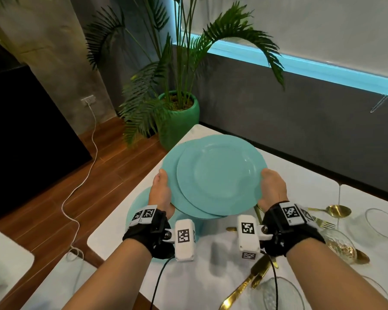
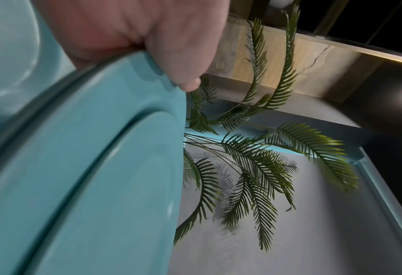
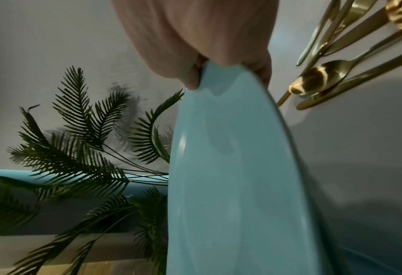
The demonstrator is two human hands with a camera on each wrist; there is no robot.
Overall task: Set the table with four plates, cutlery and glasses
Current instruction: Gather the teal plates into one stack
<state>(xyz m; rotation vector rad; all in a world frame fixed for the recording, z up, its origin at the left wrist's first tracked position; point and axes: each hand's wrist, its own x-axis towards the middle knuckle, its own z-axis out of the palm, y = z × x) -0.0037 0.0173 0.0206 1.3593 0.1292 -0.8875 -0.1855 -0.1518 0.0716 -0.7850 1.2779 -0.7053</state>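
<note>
Two turquoise plates hang above the white table [image 1: 300,182], overlapping and offset. My left hand [image 1: 160,190] grips the left rim of the lower plate [image 1: 169,166], thumb on top. My right hand [image 1: 272,186] grips the right rim of the upper plate [image 1: 220,180]. In the left wrist view the thumb [image 2: 171,55] presses on the plate rim [image 2: 101,167]. The right wrist view shows the right hand [image 3: 207,46] pinching a plate edge [image 3: 230,186]. Another turquoise plate [image 1: 138,203] lies on the table under my left wrist, mostly hidden.
Gold cutlery [image 1: 329,210] [image 3: 324,78] and clear glasses [image 1: 382,222] lie on the table's right side, with more gold pieces [image 1: 244,287] near me. A palm in a green pot [image 1: 179,121] stands beyond the table's far corner. A white cable [image 1: 76,198] runs across the wooden floor at left.
</note>
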